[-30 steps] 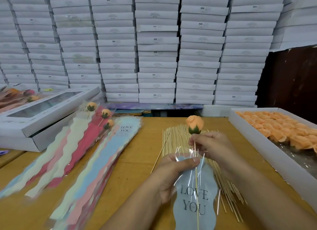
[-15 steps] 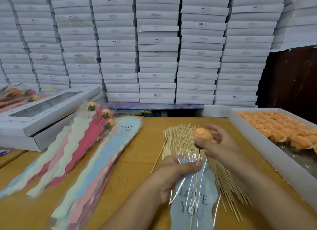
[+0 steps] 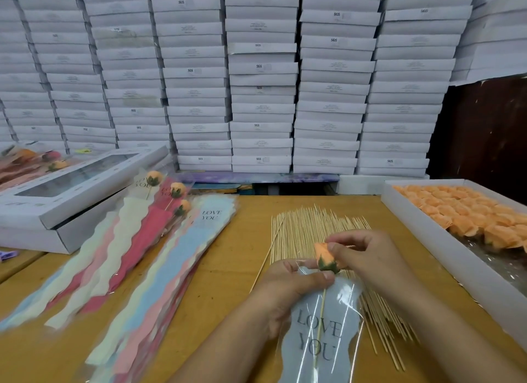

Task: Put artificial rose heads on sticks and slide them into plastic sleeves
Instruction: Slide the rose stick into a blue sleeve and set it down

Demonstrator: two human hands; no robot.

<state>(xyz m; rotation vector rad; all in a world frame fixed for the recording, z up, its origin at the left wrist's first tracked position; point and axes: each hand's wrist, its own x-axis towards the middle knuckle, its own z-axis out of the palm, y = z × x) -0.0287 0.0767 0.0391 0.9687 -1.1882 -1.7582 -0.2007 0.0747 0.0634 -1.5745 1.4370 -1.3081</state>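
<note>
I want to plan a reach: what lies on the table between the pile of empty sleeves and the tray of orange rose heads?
In the head view: the spread of bamboo sticks, with both hands working above it.

Wooden table [image 3: 245, 234] bears sticks [image 3: 308, 225], sleeves [image 3: 159, 268], boxes [image 3: 427, 234].

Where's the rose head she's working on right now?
In the head view, the rose head is low and right of centre, pinched by the right hand at the mouth of the sleeve that the left hand holds, over the sticks.
</note>
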